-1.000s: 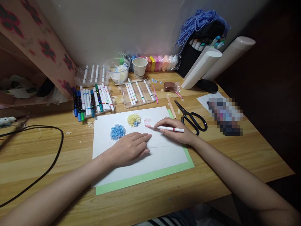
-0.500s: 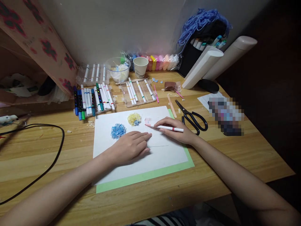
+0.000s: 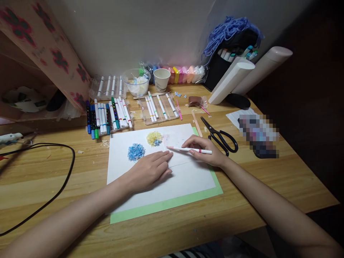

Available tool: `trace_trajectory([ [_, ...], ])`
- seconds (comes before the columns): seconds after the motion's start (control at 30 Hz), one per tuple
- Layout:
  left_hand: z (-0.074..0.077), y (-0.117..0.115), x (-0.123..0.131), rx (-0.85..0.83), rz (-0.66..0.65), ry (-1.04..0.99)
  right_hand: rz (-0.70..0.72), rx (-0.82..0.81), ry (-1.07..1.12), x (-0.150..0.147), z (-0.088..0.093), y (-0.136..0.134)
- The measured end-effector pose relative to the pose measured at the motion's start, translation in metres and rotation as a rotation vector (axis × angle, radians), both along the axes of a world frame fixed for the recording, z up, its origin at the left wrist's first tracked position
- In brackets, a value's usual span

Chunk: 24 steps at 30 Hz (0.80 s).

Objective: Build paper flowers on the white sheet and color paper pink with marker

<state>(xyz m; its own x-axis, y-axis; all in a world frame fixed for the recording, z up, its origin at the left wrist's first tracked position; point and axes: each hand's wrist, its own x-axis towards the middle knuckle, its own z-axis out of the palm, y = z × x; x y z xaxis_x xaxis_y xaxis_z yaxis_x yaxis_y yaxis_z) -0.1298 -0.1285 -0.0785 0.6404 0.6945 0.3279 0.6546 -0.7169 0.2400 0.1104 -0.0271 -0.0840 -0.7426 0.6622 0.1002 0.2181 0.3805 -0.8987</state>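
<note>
My right hand [image 3: 205, 150] grips a white marker pen [image 3: 185, 149] with a red band, its pale pink tip at a small patch of pink colouring. Under it lies a sheet of white paper [image 3: 153, 196] on top of a green sheet [image 3: 161, 208]. My left hand [image 3: 152, 166] rests flat on the paper, fingers stretched toward the pen tip and nothing in them. Beside its fingers sit a round blue shredded tuft [image 3: 136, 152] and a smaller yellow tuft [image 3: 154, 138] with some blue at its lower edge. A thin drawn line runs to the right of my left fingers.
Black scissors [image 3: 221, 136] and a wooden stick [image 3: 197, 123] lie right of the paper. Behind stand marker cases [image 3: 158, 120], a clear bowl [image 3: 137, 87], a paper cup [image 3: 161, 80] and a black pen holder [image 3: 215, 73]. A black cable [image 3: 71, 165] loops at left.
The pen tip has moved slightly down the paper, and my right hand has shifted a little with it. My left hand stays on the paper. The whole view has tilted slightly.
</note>
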Motion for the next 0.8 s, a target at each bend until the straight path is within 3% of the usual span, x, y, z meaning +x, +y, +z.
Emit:
trace_trajectory([
  [0.1, 0.0, 0.001, -0.001, -0.06, -0.034, -0.028, 0.072, -0.011, -0.04, 0.004, 0.001, 0.003],
  [0.3, 0.001, 0.002, 0.0, -0.071, -0.042, -0.042, 0.071, 0.0, -0.067, 0.006, 0.003, 0.006],
  [0.8, 0.004, 0.003, 0.0, -0.066, -0.05, -0.051, -0.244, -0.056, -0.001, 0.007, -0.002, 0.017],
])
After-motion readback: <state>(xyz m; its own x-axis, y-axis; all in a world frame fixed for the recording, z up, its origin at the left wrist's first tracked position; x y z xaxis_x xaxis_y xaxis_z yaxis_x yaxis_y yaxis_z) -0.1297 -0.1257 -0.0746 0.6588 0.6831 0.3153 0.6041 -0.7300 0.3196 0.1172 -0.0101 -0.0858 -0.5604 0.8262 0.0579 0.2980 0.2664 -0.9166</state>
